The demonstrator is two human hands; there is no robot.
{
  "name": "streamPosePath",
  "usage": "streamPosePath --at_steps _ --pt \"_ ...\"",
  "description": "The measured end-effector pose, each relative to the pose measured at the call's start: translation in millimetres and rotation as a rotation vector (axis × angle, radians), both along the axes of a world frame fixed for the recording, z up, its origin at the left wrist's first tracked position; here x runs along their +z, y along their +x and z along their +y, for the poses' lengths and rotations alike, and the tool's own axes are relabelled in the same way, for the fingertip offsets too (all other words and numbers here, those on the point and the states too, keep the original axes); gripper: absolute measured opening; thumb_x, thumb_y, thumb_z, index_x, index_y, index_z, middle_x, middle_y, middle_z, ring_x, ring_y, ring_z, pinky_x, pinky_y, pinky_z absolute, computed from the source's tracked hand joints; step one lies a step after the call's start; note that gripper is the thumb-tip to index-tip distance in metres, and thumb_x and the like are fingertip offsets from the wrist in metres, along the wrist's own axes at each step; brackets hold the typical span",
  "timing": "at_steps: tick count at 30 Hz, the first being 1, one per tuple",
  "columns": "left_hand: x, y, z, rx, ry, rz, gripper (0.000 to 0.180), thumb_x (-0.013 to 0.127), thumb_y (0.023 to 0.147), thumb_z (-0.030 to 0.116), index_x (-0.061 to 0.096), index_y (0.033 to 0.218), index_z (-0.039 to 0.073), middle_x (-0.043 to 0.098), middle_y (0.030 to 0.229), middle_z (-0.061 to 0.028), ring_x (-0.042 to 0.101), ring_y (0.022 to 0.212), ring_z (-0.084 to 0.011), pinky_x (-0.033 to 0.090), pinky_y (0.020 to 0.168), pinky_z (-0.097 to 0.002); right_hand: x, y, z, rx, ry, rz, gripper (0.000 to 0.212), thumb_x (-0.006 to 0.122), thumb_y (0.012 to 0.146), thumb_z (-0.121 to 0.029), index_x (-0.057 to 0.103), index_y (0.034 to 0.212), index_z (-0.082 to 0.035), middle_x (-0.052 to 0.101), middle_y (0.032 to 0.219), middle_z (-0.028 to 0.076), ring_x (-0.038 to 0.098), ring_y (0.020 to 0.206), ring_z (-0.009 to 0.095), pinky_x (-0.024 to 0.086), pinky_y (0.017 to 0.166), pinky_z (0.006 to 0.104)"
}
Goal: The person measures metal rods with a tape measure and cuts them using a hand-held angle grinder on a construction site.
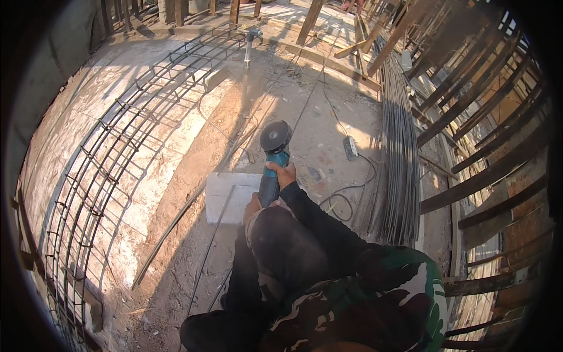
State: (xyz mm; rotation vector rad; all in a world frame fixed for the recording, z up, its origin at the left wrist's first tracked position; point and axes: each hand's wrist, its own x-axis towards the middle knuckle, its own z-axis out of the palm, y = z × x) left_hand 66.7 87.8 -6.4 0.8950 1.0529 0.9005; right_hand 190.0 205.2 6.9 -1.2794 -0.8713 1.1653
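Observation:
I hold a teal and black angle grinder (269,186) in both hands, its dark round disc (275,136) pointing away from me. My right hand (285,175) wraps round the body just behind the disc. Lower down, at the rear end, my left hand (252,206) is closed on the grinder, partly hidden by my knee. A pale square slab (216,186) lies on the ground beside and under the left hand. Across that slab runs a thin steel rod (223,210), which reaches down toward my legs.
On the left stretches a long rebar cage (111,158). A thick bundle of steel rods (400,146) lies at the right, beside leaning wooden boards (469,176). A socket block (350,148) with a looping cable sits right of the grinder. A blue-topped pipe (248,53) stands further off.

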Motion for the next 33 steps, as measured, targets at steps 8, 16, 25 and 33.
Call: streamPosePath --at_steps 8,16,25,33 --pt "-2.0 -9.4 4.5 -0.017 0.243 0.389 0.061 0.066 0.088 0.043 0.049 0.133 0.005 0.063 0.108 -0.0155 0.063 0.093 -0.0257 0.049 0.083 -0.0367 8.1 -5.0 -6.7 -0.040 -0.063 -0.177 0.062 0.083 0.069 -0.027 0.049 0.108 0.005 0.059 0.097 0.013 0.062 0.081 0.019 0.053 0.068 0.0327" --pt "-3.9 6.5 5.9 -0.118 0.410 0.718 0.060 0.067 0.088 0.040 0.048 0.134 0.005 0.062 0.110 -0.0145 0.062 0.093 -0.0239 0.049 0.082 -0.0359 0.0 -2.3 -26.7 0.057 -0.053 -0.259 0.072 0.085 0.066 -0.035 0.048 0.112 0.007 0.059 0.102 0.018 0.061 0.091 0.024 0.051 0.077 0.0347" --pt "2.6 -0.7 -3.2 -0.029 0.513 0.869 0.059 0.067 0.089 0.036 0.047 0.135 0.005 0.060 0.111 -0.0133 0.061 0.092 -0.0218 0.049 0.081 -0.0350 -26.3 73.3 -29.7 -0.115 -0.171 -0.191 0.066 0.081 0.058 -0.015 0.043 0.108 0.006 0.059 0.093 0.016 0.062 0.082 0.023 0.054 0.069 0.0345" --pt "82.9 -144.3 -24.1 0.453 0.389 0.902 0.036 0.069 0.087 0.020 0.061 0.119 0.005 0.064 0.089 -0.0102 0.062 0.084 -0.0233 0.049 0.077 -0.0360 -103.6 224.8 7.8 0.029 -0.291 -0.393 0.063 0.076 0.058 -0.025 0.050 0.106 0.007 0.061 0.089 0.017 0.063 0.067 0.026 0.054 0.059 0.0360"
